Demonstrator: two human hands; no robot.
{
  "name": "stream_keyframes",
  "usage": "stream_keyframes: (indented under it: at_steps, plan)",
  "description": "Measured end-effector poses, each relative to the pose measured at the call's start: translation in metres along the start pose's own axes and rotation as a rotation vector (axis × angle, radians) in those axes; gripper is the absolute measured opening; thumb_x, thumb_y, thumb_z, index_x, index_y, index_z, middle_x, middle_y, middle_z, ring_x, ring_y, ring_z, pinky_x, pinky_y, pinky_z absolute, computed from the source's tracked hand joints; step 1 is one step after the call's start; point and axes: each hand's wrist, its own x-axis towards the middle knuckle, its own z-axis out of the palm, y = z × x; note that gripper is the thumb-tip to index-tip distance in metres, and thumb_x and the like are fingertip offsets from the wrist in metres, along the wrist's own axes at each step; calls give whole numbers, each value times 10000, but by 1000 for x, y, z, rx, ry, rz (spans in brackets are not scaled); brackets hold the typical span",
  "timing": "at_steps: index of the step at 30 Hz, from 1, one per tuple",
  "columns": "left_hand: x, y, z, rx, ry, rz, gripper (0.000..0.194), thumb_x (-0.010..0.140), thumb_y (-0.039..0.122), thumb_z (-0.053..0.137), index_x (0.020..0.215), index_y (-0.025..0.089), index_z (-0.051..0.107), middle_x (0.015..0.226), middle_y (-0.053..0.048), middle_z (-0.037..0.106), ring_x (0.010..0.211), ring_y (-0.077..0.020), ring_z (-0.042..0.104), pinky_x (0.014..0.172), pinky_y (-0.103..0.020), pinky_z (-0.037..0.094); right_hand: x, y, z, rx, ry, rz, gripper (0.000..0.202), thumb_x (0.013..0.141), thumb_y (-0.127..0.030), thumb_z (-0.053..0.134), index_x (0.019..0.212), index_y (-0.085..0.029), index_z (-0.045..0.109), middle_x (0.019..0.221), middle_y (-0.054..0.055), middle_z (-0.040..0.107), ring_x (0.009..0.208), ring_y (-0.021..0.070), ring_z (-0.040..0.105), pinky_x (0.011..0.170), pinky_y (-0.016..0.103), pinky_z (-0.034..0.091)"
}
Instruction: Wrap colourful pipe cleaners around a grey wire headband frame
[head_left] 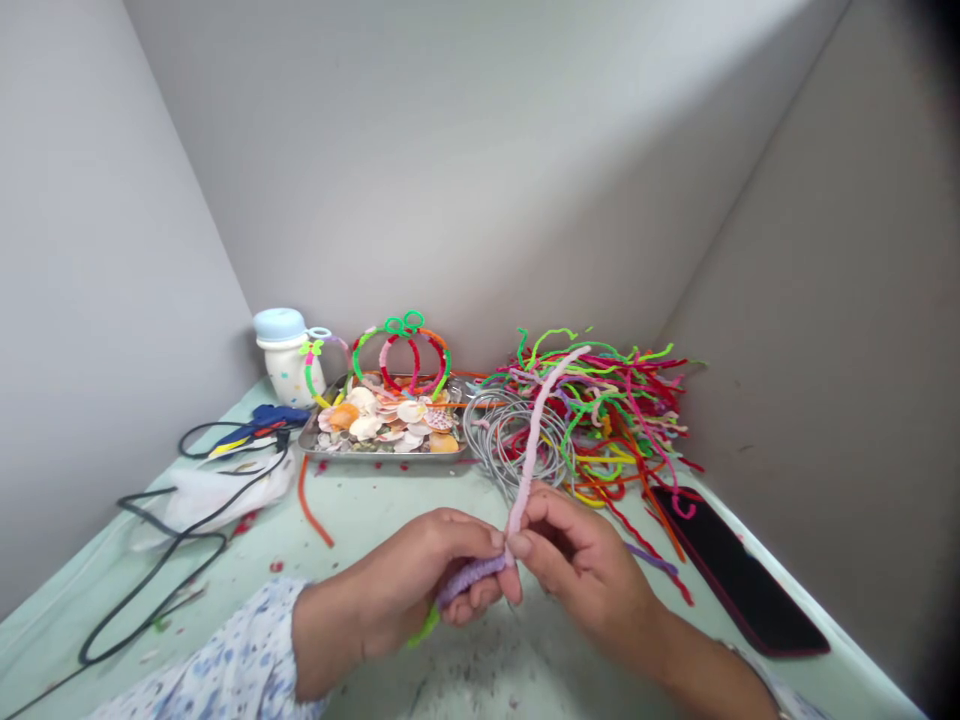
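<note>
A black cord (178,536) loops over the table (360,510), then come a white bottle (283,372) and a metal tray (382,458) of shells (365,428). The left hand (420,570) reaches in from the lower left, fingers curled beneath a purple pipe cleaner (471,578), thumb pressing down, gripping it near the tray's front. A pale pink pipe cleaner (534,435) rises from between the hands, leaning right. The right hand (581,560), wrist slanting in from the lower right, pinches its lower end between thumb and forefinger, beside the left thumb. Farther right lie piled pipe cleaners (615,390) and a phone (739,570)
</note>
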Motion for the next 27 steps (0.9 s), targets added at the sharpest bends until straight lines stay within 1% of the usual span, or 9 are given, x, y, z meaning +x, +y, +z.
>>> stream_keyframes:
  at_steps: [5,11,13,16,18,20,22,24,27]
  plan:
    - [0,-1,-1,-25,-12,-18,279,703,296,500,585,106,667,451,24,428,412,-78,315,429,-229,189,-1,-2,0,29,-36,-11,191,949,-301,522,808,-199,603,758,-8,562,683,129,507,664,262,399]
    - [1,-5,-2,-33,-50,-26,313,730,309,454,555,120,632,453,63,280,439,-87,188,452,-256,116,1,-2,3,76,-14,80,178,929,-333,549,827,-198,606,767,12,575,695,148,521,668,276,417]
    - [1,-7,-2,-34,-57,-33,322,731,317,442,520,132,601,444,62,270,437,-89,179,456,-262,114,1,-2,4,72,-5,88,181,922,-342,554,828,-199,611,766,11,561,686,147,509,657,274,414]
    - [1,-7,0,-48,-55,-47,287,717,315,453,481,161,508,453,53,307,433,-84,180,457,-265,110,1,-2,4,90,-8,87,180,918,-342,555,822,-200,610,763,5,550,678,141,497,640,261,406]
    - [2,-7,1,-59,-46,-35,252,707,300,472,490,173,457,466,57,315,437,-79,171,457,-262,105,1,-2,4,113,-6,103,182,913,-344,565,809,-199,603,737,-6,529,646,128,477,608,246,390]
    - [2,-8,1,-71,-54,-5,234,706,287,491,507,174,442,474,65,306,442,-74,163,458,-257,105,2,-1,4,145,-7,131,193,911,-353,573,800,-197,596,689,-23,497,595,111,442,570,234,368]
    - [2,-9,2,-80,-62,34,233,715,291,503,521,167,465,476,66,312,441,-72,183,457,-248,127,2,0,4,180,-3,150,201,911,-364,578,802,-195,592,649,-39,470,553,99,405,542,227,347]
    - [3,-10,2,-62,-41,70,264,743,320,498,538,154,513,472,49,361,440,-75,252,462,-241,177,2,2,3,214,4,155,208,912,-375,579,815,-191,591,648,-38,482,543,95,398,532,226,338]
    - [2,-8,2,36,7,143,320,799,361,477,606,132,591,488,20,439,465,-93,359,487,-240,253,3,3,2,245,-6,161,233,917,-396,567,821,-184,585,666,-26,514,551,98,402,526,228,332]
